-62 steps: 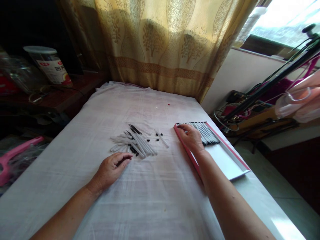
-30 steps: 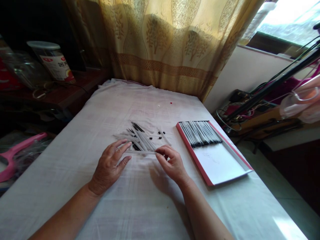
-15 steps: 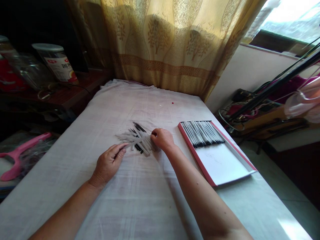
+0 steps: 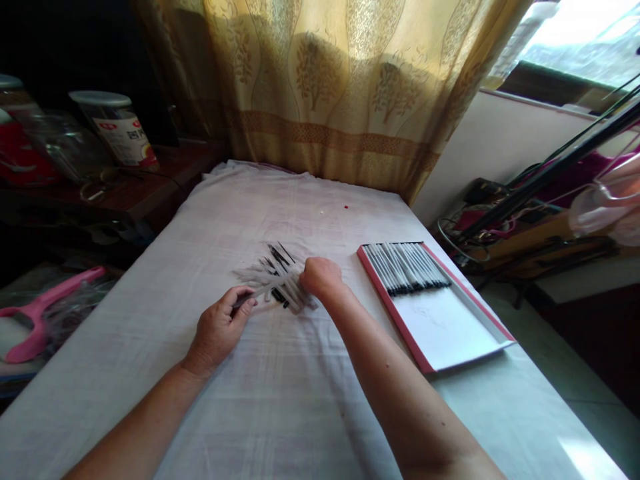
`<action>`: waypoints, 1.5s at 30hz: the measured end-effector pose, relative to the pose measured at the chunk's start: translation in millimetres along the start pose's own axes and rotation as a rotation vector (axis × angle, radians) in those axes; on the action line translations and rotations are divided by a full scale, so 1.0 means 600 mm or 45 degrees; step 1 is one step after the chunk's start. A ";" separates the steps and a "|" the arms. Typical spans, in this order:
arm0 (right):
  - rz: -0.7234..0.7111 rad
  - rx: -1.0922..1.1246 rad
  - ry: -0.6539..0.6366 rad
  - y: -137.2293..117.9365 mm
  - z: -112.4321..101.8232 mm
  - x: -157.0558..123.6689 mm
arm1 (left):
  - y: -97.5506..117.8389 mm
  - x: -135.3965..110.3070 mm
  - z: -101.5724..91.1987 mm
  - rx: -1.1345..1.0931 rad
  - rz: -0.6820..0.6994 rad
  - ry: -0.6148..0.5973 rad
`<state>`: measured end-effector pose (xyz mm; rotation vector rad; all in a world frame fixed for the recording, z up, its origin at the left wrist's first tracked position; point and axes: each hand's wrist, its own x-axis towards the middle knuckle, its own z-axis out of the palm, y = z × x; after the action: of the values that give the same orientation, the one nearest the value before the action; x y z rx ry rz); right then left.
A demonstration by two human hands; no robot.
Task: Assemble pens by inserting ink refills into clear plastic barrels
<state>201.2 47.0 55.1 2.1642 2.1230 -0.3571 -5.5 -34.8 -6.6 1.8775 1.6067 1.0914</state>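
My left hand (image 4: 225, 323) pinches a slim translucent pen barrel (image 4: 261, 290) between thumb and fingers, its far end reaching over a loose pile. Translucent barrels and thin black pen parts (image 4: 280, 257) make up this pile, lying crosswise on the cloth. At the right edge of the pile, my right hand (image 4: 321, 277) has its fingers curled down; the fingertips are hidden, so what they hold cannot be made out. To the right lies a shallow white box (image 4: 435, 327) with red sides. Pens with black ends (image 4: 405, 267) fill its far part in a row.
A pale checked cloth (image 4: 240, 413) covers the table. A small red bit (image 4: 346, 207) lies near its far side. On the left, a lidded jar (image 4: 117, 127) stands on a dark cabinet, with a pink plastic handle (image 4: 45, 307) below. A patterned curtain (image 4: 320, 87) hangs behind.
My right hand has turned slightly and its fingers are now more hidden at the pile. A thin black part at the back of the pile has shifted. My left hand keeps its barrel.
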 end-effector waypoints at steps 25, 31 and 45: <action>0.028 1.835 0.801 0.164 0.063 -0.120 | 0.000 0.009 -0.006 -0.153 0.069 0.054; 0.018 1.798 0.789 0.169 0.061 -0.125 | 0.000 0.009 -0.007 -0.151 0.056 0.048; -0.131 1.740 0.475 0.113 0.069 -0.130 | 0.004 0.001 0.000 -0.076 0.248 -0.066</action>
<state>263.5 -40.5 25.8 2.7911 2.5011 -2.0486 -4.0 -34.9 -4.9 2.0382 1.3704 1.1454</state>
